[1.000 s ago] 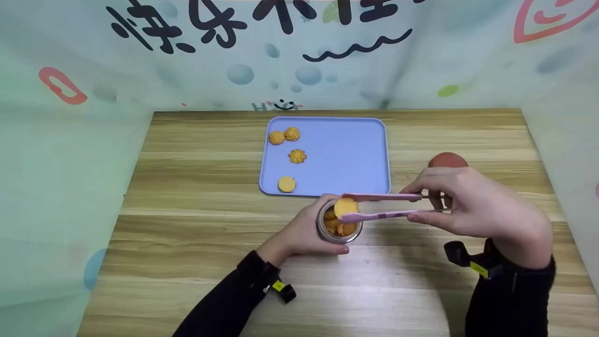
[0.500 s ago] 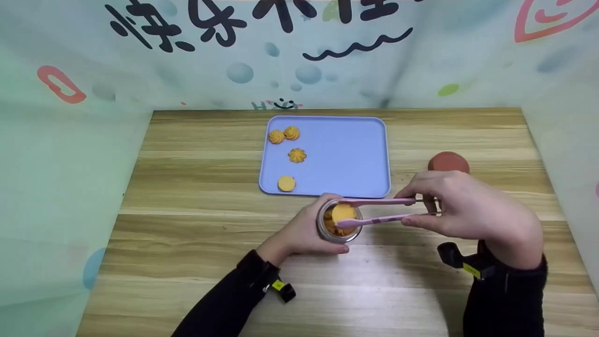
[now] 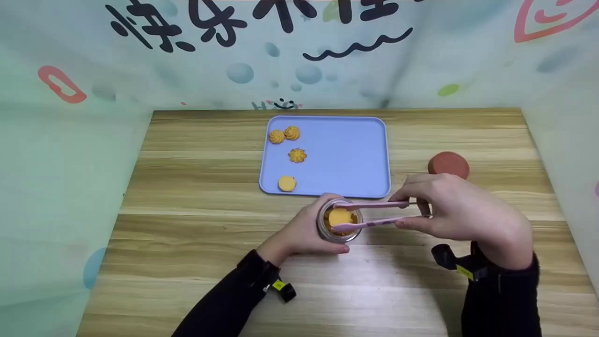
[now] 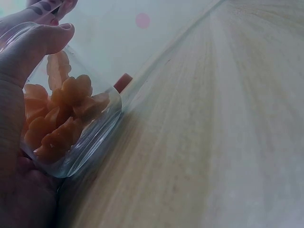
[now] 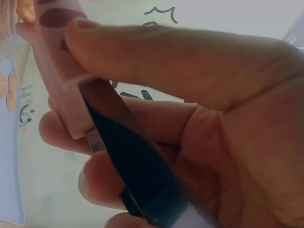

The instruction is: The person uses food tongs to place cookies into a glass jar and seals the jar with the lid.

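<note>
My left hand [image 3: 306,229] grips a clear jar [image 4: 102,128] round its side, fingers and thumb curled about the glass. Several piped cookies [image 4: 66,109] lie inside it. Between thumb and fingers my right hand [image 3: 449,208] pinches pink tongs [image 3: 374,205], which show large in the right wrist view with a shiny metal strip. Their tips reach over the jar's mouth, on either side of a round yellow cookie [image 3: 340,217] at the opening. Whether the tips press on that cookie I cannot tell.
Behind the jar lies a blue tray [image 3: 346,154] with two swirled cookies [image 3: 284,135], a star-shaped cookie [image 3: 297,155] and a flat round cookie [image 3: 287,184]. A red-brown lid [image 3: 448,164] lies just beyond the right hand. A printed curtain [image 3: 196,84] borders the wooden table [image 3: 196,187].
My right hand has moved left and toward the body, bringing the tongs and the round cookie down into the jar's mouth. More of the lid shows. The left hand and jar have stayed put.
</note>
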Demonstrator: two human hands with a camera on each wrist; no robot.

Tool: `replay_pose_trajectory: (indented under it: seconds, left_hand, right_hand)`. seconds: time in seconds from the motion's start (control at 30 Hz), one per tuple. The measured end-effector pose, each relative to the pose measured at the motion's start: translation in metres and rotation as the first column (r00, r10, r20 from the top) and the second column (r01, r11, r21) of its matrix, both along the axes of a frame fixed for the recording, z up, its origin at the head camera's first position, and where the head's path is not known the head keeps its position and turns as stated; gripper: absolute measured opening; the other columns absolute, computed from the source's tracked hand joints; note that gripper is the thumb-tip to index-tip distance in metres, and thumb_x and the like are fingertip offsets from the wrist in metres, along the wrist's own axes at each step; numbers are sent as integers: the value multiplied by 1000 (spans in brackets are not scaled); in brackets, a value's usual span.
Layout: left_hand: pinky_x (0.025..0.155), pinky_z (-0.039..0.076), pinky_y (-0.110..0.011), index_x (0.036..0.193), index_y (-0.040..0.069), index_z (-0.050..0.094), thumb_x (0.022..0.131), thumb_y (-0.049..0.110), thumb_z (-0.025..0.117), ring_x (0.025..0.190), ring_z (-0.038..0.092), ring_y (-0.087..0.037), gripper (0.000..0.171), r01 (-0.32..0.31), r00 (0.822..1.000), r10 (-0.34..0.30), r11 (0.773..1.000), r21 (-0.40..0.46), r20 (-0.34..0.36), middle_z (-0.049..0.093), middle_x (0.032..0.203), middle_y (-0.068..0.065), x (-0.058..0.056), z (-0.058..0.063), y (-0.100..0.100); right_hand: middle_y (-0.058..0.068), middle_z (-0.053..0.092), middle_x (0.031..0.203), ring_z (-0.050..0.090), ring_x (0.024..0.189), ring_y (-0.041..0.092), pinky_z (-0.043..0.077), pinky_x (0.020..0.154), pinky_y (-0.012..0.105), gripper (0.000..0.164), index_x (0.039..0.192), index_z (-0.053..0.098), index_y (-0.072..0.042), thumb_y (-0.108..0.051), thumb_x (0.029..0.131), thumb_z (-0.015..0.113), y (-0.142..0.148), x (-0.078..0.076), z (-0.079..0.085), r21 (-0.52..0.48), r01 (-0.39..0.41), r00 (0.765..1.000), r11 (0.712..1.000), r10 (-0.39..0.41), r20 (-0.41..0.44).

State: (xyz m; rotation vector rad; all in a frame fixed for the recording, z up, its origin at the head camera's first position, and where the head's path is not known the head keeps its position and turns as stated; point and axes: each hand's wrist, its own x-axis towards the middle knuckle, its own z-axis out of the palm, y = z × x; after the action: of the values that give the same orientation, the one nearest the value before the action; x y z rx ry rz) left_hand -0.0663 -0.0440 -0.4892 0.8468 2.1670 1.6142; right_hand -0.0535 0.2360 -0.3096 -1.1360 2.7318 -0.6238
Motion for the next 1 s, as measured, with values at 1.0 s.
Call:
replay_pose_trajectory:
  seconds: [1.0]
  left_hand:
    - [105,43,-28,131,36,37,55,47,89,114,56,-3,93,1,1000,-1,1000,-5,-7,57,124,16,-1,0,0]
  right_hand:
    - [-19,57,80,46,60,-4,42,53,13,19,95,70,-28,-32,78,77,0,5,2,32,40,999,999,-40,0]
